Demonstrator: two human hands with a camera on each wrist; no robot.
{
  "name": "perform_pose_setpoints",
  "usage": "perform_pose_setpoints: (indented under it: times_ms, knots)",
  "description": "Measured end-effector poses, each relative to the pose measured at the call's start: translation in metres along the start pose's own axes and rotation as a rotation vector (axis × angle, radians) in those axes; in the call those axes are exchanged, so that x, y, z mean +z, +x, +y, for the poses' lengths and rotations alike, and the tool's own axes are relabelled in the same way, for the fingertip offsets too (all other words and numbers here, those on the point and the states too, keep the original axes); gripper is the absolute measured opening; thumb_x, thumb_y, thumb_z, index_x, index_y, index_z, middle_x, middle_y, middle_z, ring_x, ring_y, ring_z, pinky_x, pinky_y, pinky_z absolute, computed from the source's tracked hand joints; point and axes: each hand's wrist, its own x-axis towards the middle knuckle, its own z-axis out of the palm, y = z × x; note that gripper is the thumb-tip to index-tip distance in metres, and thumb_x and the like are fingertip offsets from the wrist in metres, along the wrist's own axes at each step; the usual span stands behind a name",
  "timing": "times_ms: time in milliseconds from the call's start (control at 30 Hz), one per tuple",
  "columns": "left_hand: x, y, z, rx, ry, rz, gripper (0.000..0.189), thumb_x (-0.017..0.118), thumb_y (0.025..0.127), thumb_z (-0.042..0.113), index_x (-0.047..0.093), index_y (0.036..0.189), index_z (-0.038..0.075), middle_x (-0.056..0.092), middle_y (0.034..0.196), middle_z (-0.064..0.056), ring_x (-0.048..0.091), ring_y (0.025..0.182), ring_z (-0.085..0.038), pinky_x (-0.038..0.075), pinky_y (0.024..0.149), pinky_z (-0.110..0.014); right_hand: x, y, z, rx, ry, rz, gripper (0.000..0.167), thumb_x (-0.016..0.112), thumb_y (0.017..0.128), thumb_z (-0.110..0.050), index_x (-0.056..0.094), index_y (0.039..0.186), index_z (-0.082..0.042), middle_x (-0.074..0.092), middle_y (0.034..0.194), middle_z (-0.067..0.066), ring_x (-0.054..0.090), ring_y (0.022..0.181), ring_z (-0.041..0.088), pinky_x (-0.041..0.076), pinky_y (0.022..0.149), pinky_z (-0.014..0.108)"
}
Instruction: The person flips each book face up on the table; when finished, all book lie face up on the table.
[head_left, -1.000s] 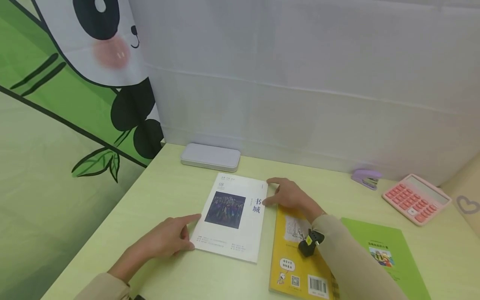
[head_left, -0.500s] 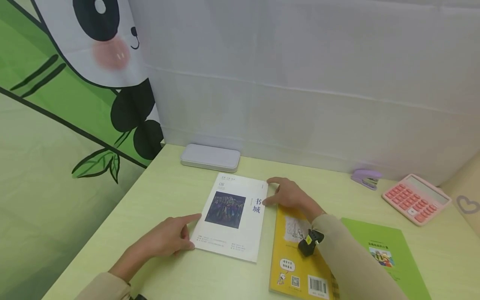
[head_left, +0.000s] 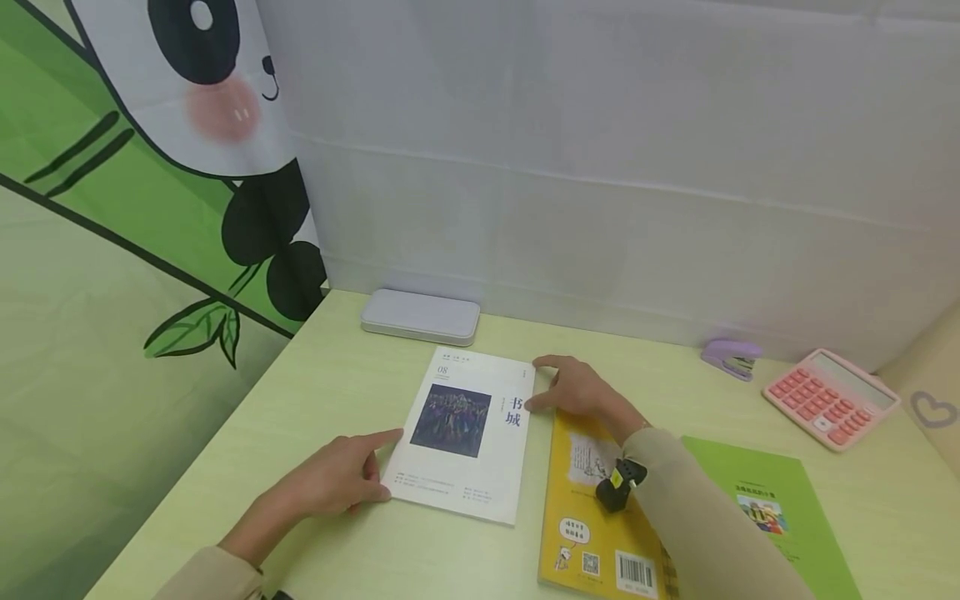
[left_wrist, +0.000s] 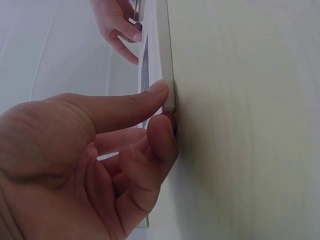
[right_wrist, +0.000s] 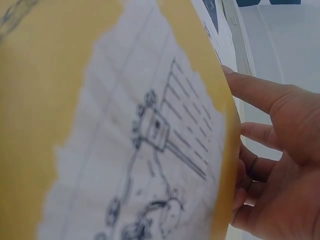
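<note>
No real change over the last second: white magazine [head_left: 457, 442] same spot, flat on the tabletop [head_left: 300, 392], just slight camera drift. Left hand [head_left: 330, 475] at its 8 o'clock, right hand [head_left: 573, 390] at its 2, both where they were. My read: magazine is braced between the two, being steadied rather than shifted.

Fingers: left index extended to the left edge, thumb at the near-left corner, others loosely bent. Right index and thumb meet the upper right edge. Neither looks like a firm pinch.

Room, clock from magazine: grey case [head_left: 422, 315] at 11, close to the far edge, can't tell if touching. Yellow book [head_left: 588, 508] at 4, narrow gap, partly under the right sleeve [head_left: 701, 508]. Green book [head_left: 776, 492] past it, 3 to 4. Purple stapler [head_left: 733, 357] 2 to 3, pink calculator [head_left: 831, 400] 3, both well apart. Most room: 9 to 10.
</note>
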Motion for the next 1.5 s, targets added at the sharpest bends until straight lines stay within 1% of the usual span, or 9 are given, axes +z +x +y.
perform_pose_setpoints:
  times_ms: [133,233,467,733,900,1033,1167,1400,1500]
  knots:
    - [-0.002,0.003,0.002,0.014,0.020,-0.008,0.083,0.087,0.085,0.010,0.047,0.158,0.005,0.060,0.075,-0.003,0.056,0.061,-0.018,0.043,0.059,-0.030,-0.008,-0.002,0.004,-0.013,-0.050,0.024,0.079,0.084,0.091,-0.035,0.047,0.160,-0.021,0.065,0.127,0.019,0.069,0.081,0.021,0.059,0.071,0.029]
    - [-0.006,0.002,0.007,0.029,0.047,0.006,0.083,0.088,0.085,0.013,0.049,0.157,0.006,0.060,0.075,-0.003,0.056,0.062,-0.018,0.044,0.059,-0.031,-0.022,-0.007,0.005,-0.052,-0.101,0.060,0.075,0.082,0.093,-0.037,0.050,0.158,-0.018,0.067,0.123,0.016,0.064,0.091,0.023,0.054,0.076,0.031]
    - [-0.014,0.000,0.032,0.153,0.062,0.044,0.075,0.086,0.087,0.019,0.055,0.154,0.011,0.063,0.081,0.005,0.052,0.065,-0.015,0.042,0.061,-0.028,-0.067,-0.036,0.005,-0.160,-0.114,0.126,0.064,0.077,0.097,-0.032,0.056,0.152,-0.008,0.069,0.115,0.018,0.064,0.094,0.029,0.053,0.077,0.036]
    - [-0.008,-0.001,0.059,0.301,0.025,-0.024,0.077,0.086,0.086,0.016,0.054,0.155,0.013,0.065,0.084,0.010,0.046,0.058,-0.009,0.039,0.056,-0.023,-0.099,-0.070,0.011,-0.199,-0.124,0.147,0.057,0.074,0.099,-0.031,0.059,0.150,-0.010,0.073,0.113,0.017,0.068,0.097,0.030,0.054,0.076,0.037]
    - [0.001,0.005,0.070,0.383,0.020,-0.089,0.077,0.086,0.088,0.021,0.053,0.156,0.015,0.067,0.087,0.011,0.056,0.064,-0.009,0.046,0.063,-0.025,-0.112,-0.089,0.026,-0.198,-0.112,0.147,0.052,0.072,0.101,-0.030,0.061,0.148,-0.011,0.075,0.112,0.014,0.068,0.094,0.026,0.053,0.074,0.036]
    - [0.013,0.013,0.078,0.442,0.013,-0.139,0.073,0.085,0.090,0.024,0.054,0.156,0.018,0.071,0.092,0.010,0.062,0.069,-0.008,0.050,0.067,-0.027,-0.114,-0.100,0.044,-0.217,-0.071,0.150,0.048,0.072,0.101,-0.025,0.064,0.144,-0.007,0.077,0.109,0.016,0.069,0.090,0.028,0.057,0.071,0.039]
    - [0.028,0.019,0.086,0.470,-0.009,-0.181,0.071,0.086,0.089,0.025,0.057,0.154,0.018,0.074,0.093,0.010,0.064,0.069,-0.006,0.051,0.068,-0.026,-0.104,-0.108,0.065,-0.212,0.011,0.144,0.046,0.073,0.101,-0.021,0.065,0.142,-0.002,0.077,0.104,0.018,0.069,0.083,0.030,0.059,0.067,0.039]
    - [0.055,0.025,0.103,0.437,-0.030,-0.247,0.084,0.093,0.078,0.024,0.056,0.153,0.012,0.070,0.086,0.013,0.059,0.065,-0.005,0.049,0.066,-0.023,-0.082,-0.111,0.092,-0.190,0.202,0.102,0.048,0.071,0.100,-0.010,0.060,0.143,0.008,0.075,0.103,0.022,0.073,0.081,0.028,0.063,0.069,0.038]
    - [0.063,0.025,0.107,0.420,-0.009,-0.249,0.090,0.095,0.075,0.024,0.055,0.154,0.011,0.069,0.086,0.014,0.057,0.068,-0.004,0.048,0.067,-0.023,-0.074,-0.110,0.098,-0.166,0.231,0.107,0.046,0.070,0.099,-0.007,0.060,0.141,0.009,0.075,0.101,0.020,0.071,0.074,0.025,0.061,0.066,0.035]
